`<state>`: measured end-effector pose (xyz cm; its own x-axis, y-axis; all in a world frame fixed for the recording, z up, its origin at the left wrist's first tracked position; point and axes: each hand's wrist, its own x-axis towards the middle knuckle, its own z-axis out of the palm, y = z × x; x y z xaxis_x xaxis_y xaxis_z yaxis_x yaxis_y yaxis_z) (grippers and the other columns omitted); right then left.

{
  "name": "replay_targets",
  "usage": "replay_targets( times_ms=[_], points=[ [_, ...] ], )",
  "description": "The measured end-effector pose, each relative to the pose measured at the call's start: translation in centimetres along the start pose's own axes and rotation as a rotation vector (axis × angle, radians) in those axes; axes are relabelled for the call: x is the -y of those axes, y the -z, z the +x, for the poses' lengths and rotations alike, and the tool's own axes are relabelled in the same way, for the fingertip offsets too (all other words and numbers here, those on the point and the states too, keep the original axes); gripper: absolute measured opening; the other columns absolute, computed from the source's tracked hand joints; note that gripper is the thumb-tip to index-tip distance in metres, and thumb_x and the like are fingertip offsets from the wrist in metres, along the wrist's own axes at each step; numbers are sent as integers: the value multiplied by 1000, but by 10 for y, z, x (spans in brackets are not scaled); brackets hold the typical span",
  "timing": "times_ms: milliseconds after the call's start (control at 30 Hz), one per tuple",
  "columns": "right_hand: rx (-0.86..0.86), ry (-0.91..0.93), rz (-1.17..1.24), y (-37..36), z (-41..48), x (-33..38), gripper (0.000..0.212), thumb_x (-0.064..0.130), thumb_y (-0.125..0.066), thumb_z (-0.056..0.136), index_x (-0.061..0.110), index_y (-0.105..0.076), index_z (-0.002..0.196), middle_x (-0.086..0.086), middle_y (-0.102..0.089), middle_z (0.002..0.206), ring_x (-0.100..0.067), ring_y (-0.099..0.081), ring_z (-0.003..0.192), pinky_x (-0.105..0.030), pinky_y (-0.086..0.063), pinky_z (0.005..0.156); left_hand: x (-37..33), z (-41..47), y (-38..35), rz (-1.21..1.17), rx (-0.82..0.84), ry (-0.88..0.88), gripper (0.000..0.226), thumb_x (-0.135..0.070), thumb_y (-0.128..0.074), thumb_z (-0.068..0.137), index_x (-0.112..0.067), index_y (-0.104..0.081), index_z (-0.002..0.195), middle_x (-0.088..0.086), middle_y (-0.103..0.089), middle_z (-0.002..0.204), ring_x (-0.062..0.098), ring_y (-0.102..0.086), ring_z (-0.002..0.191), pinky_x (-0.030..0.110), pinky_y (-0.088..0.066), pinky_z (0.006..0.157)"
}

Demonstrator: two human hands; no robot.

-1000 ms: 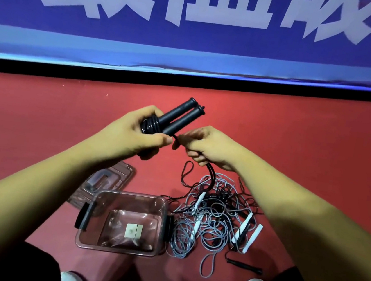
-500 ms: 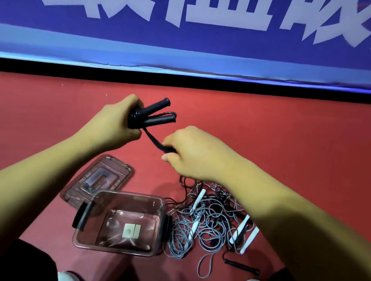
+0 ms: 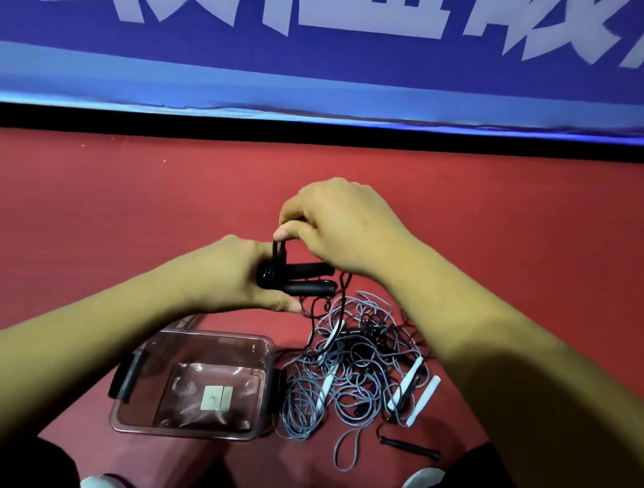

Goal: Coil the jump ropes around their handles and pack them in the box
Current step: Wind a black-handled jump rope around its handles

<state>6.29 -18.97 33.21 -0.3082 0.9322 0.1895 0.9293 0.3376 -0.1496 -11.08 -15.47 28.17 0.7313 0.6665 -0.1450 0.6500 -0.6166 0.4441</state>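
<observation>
My left hand grips two black jump rope handles held side by side, pointing right, with black cord wound around their left end. My right hand is above them, pinching a loop of the black cord that runs up from the handles. The rest of that cord hangs down to a tangled pile of grey and black ropes with white handles on the red floor. A clear plastic box with black side clips stands open below my left hand, holding only a small packet.
The box lid lies behind the box, mostly hidden by my left forearm. A loose black handle lies at the pile's near right. A blue banner with white characters runs along the far wall. My shoes and knees are at the bottom edge.
Both hands dropped lower and moved right, toward the pile. My right hand rose from below the handles to above them, carrying the cord over the handles' left end.
</observation>
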Motion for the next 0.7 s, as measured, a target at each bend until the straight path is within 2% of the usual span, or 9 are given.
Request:
replay_targets(
  times_ms=[133, 267, 333, 400, 467, 500, 567, 633, 700],
  points=[
    [80, -40, 247, 1, 2, -16, 14, 45, -68, 85, 33, -75, 89, 12, -70, 84, -13, -63, 86, -35, -52, 77, 1, -7, 6, -67, 71, -82, 22, -31, -75, 84, -33, -54, 91, -7, -61, 71, 4, -54, 62, 19, -39, 58],
    [166, -52, 571, 4, 2, -24, 6, 24, -75, 83, 18, -77, 84, 0, -71, 69, -6, -61, 63, -22, -46, 64, -6, -20, 13, -241, 67, -172, 27, -24, -77, 84, -25, -59, 104, -5, -63, 75, 3, -54, 61, 20, -43, 60],
    [204, -39, 701, 6, 0, -22, 7, 15, -72, 86, 10, -76, 89, 0, -70, 70, 0, -58, 59, -12, -41, 60, -9, -29, 17, -292, 29, -202, 31, -24, -78, 83, -21, -57, 105, -1, -63, 77, 4, -54, 63, 28, -47, 60],
    [184, -45, 792, 5, -1, -22, 10, 15, -71, 87, 11, -75, 94, -3, -72, 79, -1, -59, 66, -16, -46, 64, -11, -37, 22, -360, -42, -190, 42, -26, -79, 80, -21, -49, 110, 2, -64, 81, 7, -55, 64, 34, -47, 61],
    [176, -94, 861, -2, 0, -27, 12, 18, -70, 88, 14, -75, 99, 1, -75, 89, -3, -63, 76, -21, -50, 74, -15, -42, 27, -441, -94, -175, 61, -22, -79, 80, -26, -39, 126, 7, -66, 88, 7, -55, 64, 33, -49, 62],
    [199, -119, 892, -6, 0, -29, 12, 16, -68, 90, 15, -76, 99, 3, -75, 89, -4, -64, 77, -20, -50, 73, -16, -44, 28, -493, -99, -174, 71, -18, -78, 81, -30, -33, 134, 10, -67, 91, 8, -56, 66, 31, -50, 64],
    [263, -160, 984, -16, 0, -30, 21, 5, -60, 93, 17, -77, 94, -13, -72, 85, -20, -60, 72, -26, -48, 65, -17, -46, 31, -570, -90, -185, 81, -15, -77, 83, -41, -30, 143, 10, -67, 101, 17, -61, 71, 32, -54, 71],
    [291, -226, 1131, -27, -3, -29, 36, -6, -49, 95, 17, -76, 87, -22, -60, 76, -23, -52, 60, -27, -43, 52, -17, -45, 33, -598, -89, -198, 66, -18, -75, 83, -40, -45, 138, 7, -67, 106, 26, -63, 74, 42, -56, 71],
    [254, -268, 1209, -34, -5, -24, 29, -7, -48, 95, 11, -70, 86, -13, -61, 69, -19, -56, 56, -29, -46, 51, -15, -43, 37, -649, -116, -176, 46, -16, -75, 84, -28, -59, 125, 12, -68, 95, 26, -60, 68, 44, -54, 61]
  ],
)
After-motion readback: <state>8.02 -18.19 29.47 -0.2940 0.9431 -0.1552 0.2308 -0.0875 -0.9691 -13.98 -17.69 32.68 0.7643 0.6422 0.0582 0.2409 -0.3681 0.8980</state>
